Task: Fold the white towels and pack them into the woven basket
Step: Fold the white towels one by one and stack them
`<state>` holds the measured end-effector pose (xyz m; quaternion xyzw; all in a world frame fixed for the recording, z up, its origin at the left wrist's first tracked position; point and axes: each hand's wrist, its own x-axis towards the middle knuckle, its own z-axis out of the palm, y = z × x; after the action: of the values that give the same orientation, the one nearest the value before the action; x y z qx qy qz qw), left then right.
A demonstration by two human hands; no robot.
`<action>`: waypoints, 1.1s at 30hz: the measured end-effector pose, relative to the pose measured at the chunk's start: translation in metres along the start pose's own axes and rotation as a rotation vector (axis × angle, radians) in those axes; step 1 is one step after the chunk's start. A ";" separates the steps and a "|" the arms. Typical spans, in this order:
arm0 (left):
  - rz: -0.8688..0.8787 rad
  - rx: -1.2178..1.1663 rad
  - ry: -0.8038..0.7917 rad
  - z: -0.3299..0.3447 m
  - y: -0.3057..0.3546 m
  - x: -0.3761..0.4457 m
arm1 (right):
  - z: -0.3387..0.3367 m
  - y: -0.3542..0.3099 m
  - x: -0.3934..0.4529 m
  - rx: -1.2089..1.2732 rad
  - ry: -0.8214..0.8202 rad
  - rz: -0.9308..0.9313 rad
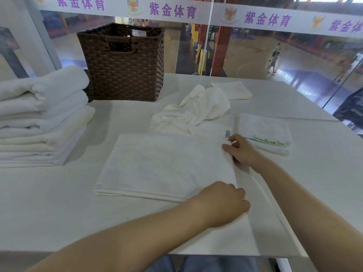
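Head view: both hands pinch towel point(167, 165) edge.

Table layout, head view.
Your folded towel point(167, 165) sits frame centre; towel stack point(43, 118) at left; basket point(125, 65) upper centre-left behind; crumpled towel point(194, 110) & small folded towel point(263, 130) centre-right.

The woven basket point(125, 63) hides its inside; the towel stack point(39, 118) is cut off left.

Both hands point(231, 173) on folded white towel point(165, 165), right edge
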<state>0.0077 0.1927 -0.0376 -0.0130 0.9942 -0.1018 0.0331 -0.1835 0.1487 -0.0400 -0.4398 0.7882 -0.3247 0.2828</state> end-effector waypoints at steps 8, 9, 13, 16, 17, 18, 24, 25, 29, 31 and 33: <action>-0.179 -0.438 0.263 -0.007 -0.017 -0.017 | -0.009 -0.020 -0.010 0.070 0.066 0.019; -0.227 -0.519 0.333 -0.012 -0.023 -0.025 | -0.015 -0.029 -0.008 0.050 0.083 -0.002; -0.417 -0.905 0.585 -0.028 -0.047 -0.064 | -0.029 -0.090 -0.005 0.023 0.120 -0.127; -0.496 -1.037 0.807 -0.035 -0.062 -0.096 | -0.023 -0.147 0.000 -0.023 0.105 -0.267; -0.539 -1.068 0.876 -0.036 -0.066 -0.107 | -0.016 -0.165 0.003 -0.051 0.098 -0.304; -0.589 -1.104 0.935 -0.036 -0.070 -0.118 | -0.009 -0.183 0.006 -0.093 0.087 -0.335; -0.881 -1.213 1.077 -0.021 -0.087 -0.184 | 0.055 -0.263 0.016 -0.430 -0.044 -0.398; -0.929 -1.207 1.055 -0.016 -0.088 -0.193 | 0.067 -0.272 0.017 -0.475 -0.067 -0.385; -1.103 -1.100 0.878 0.015 -0.089 -0.223 | 0.113 -0.291 0.021 -0.557 -0.252 -0.330; -1.166 -1.067 0.791 0.030 -0.086 -0.233 | 0.133 -0.293 0.019 -0.584 -0.341 -0.307; -1.202 -1.044 0.713 0.041 -0.082 -0.239 | 0.152 -0.291 0.018 -0.602 -0.411 -0.285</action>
<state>0.2510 0.1116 -0.0461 -0.5162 0.6894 0.3688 -0.3496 0.0676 -0.0246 0.0831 -0.6640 0.7061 -0.0200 0.2450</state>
